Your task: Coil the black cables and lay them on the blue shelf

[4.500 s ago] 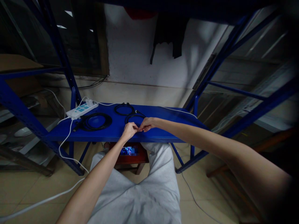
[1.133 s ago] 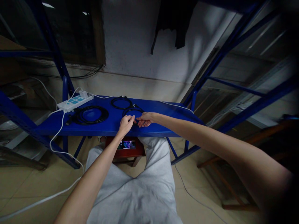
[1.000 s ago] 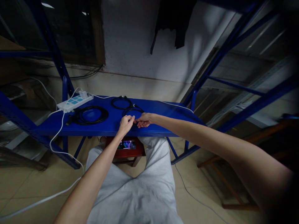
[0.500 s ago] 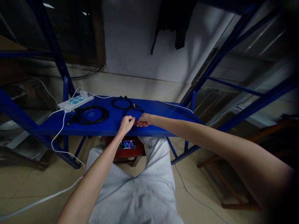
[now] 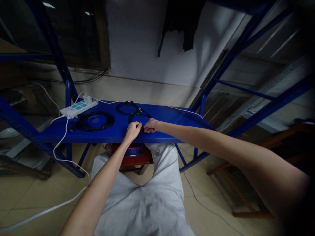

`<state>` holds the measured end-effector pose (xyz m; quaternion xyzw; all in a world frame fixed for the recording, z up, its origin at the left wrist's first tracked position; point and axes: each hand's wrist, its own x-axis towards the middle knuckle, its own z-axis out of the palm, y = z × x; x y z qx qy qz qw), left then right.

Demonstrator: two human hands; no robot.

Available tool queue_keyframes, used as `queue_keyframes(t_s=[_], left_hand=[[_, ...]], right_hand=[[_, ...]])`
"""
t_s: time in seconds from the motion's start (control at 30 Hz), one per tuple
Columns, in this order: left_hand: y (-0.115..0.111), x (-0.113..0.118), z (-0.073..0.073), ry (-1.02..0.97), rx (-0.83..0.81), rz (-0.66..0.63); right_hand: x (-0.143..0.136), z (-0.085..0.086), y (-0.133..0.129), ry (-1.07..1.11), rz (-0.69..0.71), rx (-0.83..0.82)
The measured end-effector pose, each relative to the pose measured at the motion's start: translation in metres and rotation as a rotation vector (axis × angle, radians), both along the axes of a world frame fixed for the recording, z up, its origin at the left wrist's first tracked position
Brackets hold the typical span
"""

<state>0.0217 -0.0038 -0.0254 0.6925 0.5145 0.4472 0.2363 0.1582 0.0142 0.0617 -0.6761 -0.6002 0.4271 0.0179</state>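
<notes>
My left hand (image 5: 134, 130) is closed in a pinch at the front of the blue shelf. Facing it, my right hand (image 5: 151, 125) has its fingers curled together. A black cable (image 5: 139, 114) loops on the shelf behind both hands, and its near part runs in at my fingers. What exactly sits between the fingertips is too small and dark to make out. Touching that loop at its upper left is a second black cable coil (image 5: 127, 108). A larger coil of black cable (image 5: 98, 121) lies further left.
On the shelf's left end, a white power strip (image 5: 78, 107) has white cords plugged in. The blue shelf (image 5: 169, 114) stands between metal uprights. Below it, a lit phone (image 5: 132, 152) rests on a red stool (image 5: 145, 158). A wooden frame (image 5: 238, 190) stands at right.
My right hand's fingers have curled in a little more, close to where they were. The phone's screen picture has changed. The view has shifted slightly.
</notes>
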Motion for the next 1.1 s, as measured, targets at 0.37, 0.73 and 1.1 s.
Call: queue_keyframes(t_s=[0.37,0.73,1.1], left_hand=[[0.000,-0.001,0.002,-0.110,0.051,0.011],[0.006,0.001,-0.004,-0.148,0.077,0.062],[0.008,-0.001,-0.007,-0.151,0.085,0.066]], right_hand=[[0.030,-0.025,-0.006,-0.338,0.481,0.626],[0.038,-0.054,-0.001,-0.030,0.490,0.989],[0.034,-0.054,-0.009,0.111,0.386,0.821]])
